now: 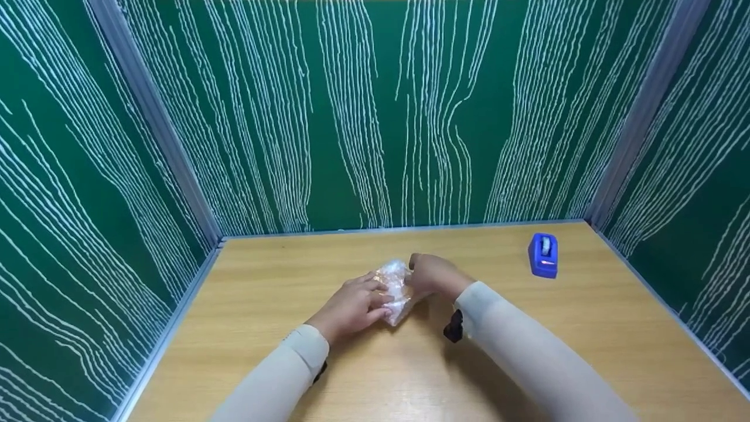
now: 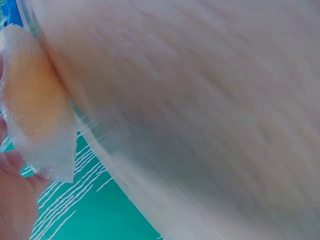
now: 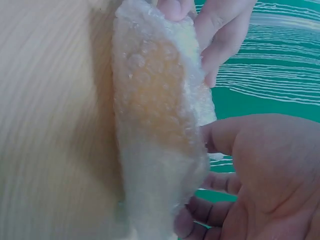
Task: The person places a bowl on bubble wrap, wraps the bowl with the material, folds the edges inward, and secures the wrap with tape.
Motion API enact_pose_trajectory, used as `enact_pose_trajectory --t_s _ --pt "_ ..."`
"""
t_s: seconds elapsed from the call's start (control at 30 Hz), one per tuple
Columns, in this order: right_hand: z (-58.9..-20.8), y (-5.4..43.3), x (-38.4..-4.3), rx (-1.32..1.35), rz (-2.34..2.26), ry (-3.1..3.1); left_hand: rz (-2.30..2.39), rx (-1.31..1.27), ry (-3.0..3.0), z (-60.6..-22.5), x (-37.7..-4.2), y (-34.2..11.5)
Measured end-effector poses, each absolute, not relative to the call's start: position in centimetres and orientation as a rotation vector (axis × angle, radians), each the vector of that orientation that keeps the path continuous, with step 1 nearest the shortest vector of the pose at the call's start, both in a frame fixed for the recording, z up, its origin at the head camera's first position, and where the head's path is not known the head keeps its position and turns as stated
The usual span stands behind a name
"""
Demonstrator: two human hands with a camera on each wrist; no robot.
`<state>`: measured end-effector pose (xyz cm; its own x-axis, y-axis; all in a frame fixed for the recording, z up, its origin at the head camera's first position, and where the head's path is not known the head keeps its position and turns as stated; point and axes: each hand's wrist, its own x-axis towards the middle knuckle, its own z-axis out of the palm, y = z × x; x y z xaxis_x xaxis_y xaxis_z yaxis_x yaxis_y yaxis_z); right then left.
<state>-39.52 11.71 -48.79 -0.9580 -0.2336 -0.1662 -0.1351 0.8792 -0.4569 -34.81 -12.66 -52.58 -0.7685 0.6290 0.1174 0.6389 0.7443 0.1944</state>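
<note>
A small parcel of clear bubble wrap [image 1: 394,293] lies on the table, something orange showing through its layers in the right wrist view. My left hand [image 1: 356,306] holds it from the left, fingers spread over its top and thumb at the near end. From the right, my right hand [image 1: 433,274] grips the edge of the wrap. Thumb and curled fingers of that right hand [image 3: 270,170] sit along the parcel's side in its wrist view. Only part of the left hand [image 2: 17,200] shows beside the wrap [image 2: 42,100] in the left wrist view.
A blue tape dispenser [image 1: 544,256] with a roll in it stands at the back right of the wooden table [image 1: 281,281]. Green panels [image 1: 398,117] with white wavy lines wall the table at the back and both sides, with grey posts [image 1: 641,117] at the corners.
</note>
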Motion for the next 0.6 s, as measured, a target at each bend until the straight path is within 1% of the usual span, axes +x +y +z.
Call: enact_pose_trajectory --t_s 0.27,0.6 --pt "-49.9 11.3 -39.8 -0.339 -0.85 2.783 -0.259 -1.092 -2.844 -52.5 -35.3 -13.3" --pt "-49.6 11.8 -39.5 -0.291 -0.881 2.837 -0.314 -1.006 -2.904 -51.4 -34.7 -13.3"
